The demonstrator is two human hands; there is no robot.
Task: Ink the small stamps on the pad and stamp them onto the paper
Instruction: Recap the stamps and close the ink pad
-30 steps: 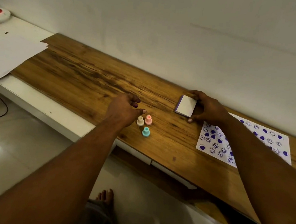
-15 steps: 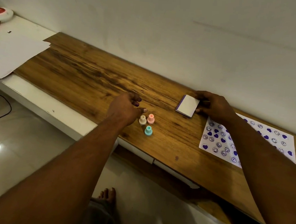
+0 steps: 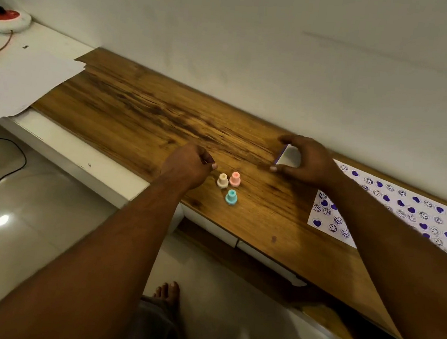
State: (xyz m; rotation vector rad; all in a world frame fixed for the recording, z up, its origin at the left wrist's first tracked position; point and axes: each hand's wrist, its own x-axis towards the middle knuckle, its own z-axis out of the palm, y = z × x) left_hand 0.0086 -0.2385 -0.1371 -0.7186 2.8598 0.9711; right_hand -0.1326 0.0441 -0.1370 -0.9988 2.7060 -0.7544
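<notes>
Three small stamps stand upright on the wooden desk [image 3: 145, 118]: a cream stamp [image 3: 223, 180], a pink stamp [image 3: 234, 179] and a teal stamp [image 3: 231, 197] nearer me. My left hand [image 3: 187, 166] hovers just left of them with fingers curled, holding nothing. My right hand [image 3: 306, 161] grips the white ink pad [image 3: 289, 157] with a purple edge, lifted and tilted off the desk. The paper [image 3: 387, 209], covered with purple hearts and smiley faces, lies to the right, partly under my right forearm.
Loose white sheets [image 3: 20, 81] lie on a white shelf at the left, beside a red and white round device [image 3: 8, 19] with cables. The wall runs close behind the desk. Tiled floor and my bare foot [image 3: 168, 292] lie below the desk's front edge.
My right hand closed round the ink pad and raised it off the desk, tilting it. My left hand stayed beside the stamps.
</notes>
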